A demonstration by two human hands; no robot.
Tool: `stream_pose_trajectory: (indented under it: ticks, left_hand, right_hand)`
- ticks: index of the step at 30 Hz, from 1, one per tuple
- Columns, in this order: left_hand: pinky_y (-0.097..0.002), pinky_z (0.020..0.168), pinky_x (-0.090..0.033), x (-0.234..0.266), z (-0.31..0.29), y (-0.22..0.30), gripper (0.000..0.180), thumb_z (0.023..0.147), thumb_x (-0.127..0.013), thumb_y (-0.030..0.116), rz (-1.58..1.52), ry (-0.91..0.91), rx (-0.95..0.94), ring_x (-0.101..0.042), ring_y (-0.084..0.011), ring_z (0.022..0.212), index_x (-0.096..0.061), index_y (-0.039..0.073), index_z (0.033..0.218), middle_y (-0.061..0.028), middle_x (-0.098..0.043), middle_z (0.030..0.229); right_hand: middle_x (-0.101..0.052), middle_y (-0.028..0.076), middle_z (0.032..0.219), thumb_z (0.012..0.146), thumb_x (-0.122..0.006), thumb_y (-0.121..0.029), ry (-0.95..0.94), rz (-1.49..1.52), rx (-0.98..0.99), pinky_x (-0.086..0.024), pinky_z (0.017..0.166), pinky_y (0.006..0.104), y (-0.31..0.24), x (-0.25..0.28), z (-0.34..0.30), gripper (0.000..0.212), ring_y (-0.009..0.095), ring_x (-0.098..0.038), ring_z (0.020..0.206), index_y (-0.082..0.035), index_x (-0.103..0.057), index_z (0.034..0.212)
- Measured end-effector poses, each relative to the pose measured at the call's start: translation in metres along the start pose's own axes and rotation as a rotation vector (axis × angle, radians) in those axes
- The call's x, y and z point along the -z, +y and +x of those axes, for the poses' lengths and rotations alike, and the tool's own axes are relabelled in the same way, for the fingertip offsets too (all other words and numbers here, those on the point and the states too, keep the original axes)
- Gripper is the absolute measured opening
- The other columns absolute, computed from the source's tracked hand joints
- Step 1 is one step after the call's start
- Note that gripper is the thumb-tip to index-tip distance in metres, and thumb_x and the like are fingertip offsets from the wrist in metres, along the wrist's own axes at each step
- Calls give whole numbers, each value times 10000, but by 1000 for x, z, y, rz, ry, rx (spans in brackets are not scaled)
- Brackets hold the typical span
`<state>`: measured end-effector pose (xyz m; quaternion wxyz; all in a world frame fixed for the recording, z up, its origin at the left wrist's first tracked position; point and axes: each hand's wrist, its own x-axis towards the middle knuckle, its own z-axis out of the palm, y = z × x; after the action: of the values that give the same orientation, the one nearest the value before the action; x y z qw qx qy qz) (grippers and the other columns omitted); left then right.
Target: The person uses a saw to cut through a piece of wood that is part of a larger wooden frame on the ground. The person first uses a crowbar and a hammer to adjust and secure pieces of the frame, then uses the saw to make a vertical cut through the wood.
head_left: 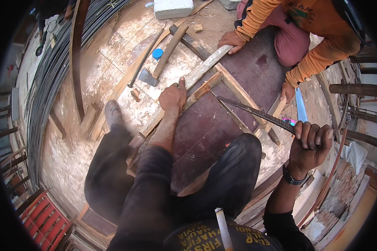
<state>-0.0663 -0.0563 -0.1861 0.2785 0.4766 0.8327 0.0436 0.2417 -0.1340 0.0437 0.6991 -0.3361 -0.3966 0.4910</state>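
My left hand (173, 97) is closed over a long, pale wooden batten (207, 65) that runs diagonally across a wooden frame. In my right hand (311, 144), raised at the right, is a dark ribbed steel bar (259, 114), its fingers wrapped round one end. The bar's far tip reaches over the frame's crosspieces (238, 90). Under the frame lies a dark reddish-brown panel (197, 134). A co-worker's hand (232, 40) grips the batten's far end, and the other hand (287, 91) rests on a frame piece at the right.
A hatchet (170, 51), a blue cap (157, 53) and a thin dark rod (145, 58) lie left of the batten. Bundled steel rods (50, 90) curve along the left. A white block (173, 8) sits at the back. Rubble (343, 196) and timber line the right side.
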Motion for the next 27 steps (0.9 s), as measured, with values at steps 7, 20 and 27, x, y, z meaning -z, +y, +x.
stream_pose_trajectory:
  ticks: [7, 20, 27]
  left_hand:
    - [-492, 1099, -426, -22, 32, -59, 820, 1017, -267, 693, -94, -162, -241, -588, -418, 1285, -598, 48, 1400, -284, -632, 1337]
    - [-537, 986, -462, 9, -68, -46, 1322, 587, -860, 745, 298, 93, -224, -589, -352, 1200, -369, -64, 1509, -222, -587, 1271]
    - [-473, 949, -490, -2, -59, -50, 1023, 659, -880, 594, 271, 162, -259, -597, -329, 1159, -487, -18, 1378, -160, -606, 1217]
  right_hand:
    - [-269, -30, 584, 1074, -520, -259, 193, -111, -192, -384, 604, 348, 48, 22, -30, 383, 124, -291, 507, -131, -413, 729]
    - [-435, 17, 622, 1059, -549, -211, -33, -196, -165, -404, 609, 328, 54, 17, -27, 294, 110, -376, 564, -90, -442, 813]
    - [-531, 41, 694, 1066, -543, -279, 19, -412, -197, -461, 703, 349, 45, 25, -29, 317, 137, -465, 609, 25, -588, 1141]
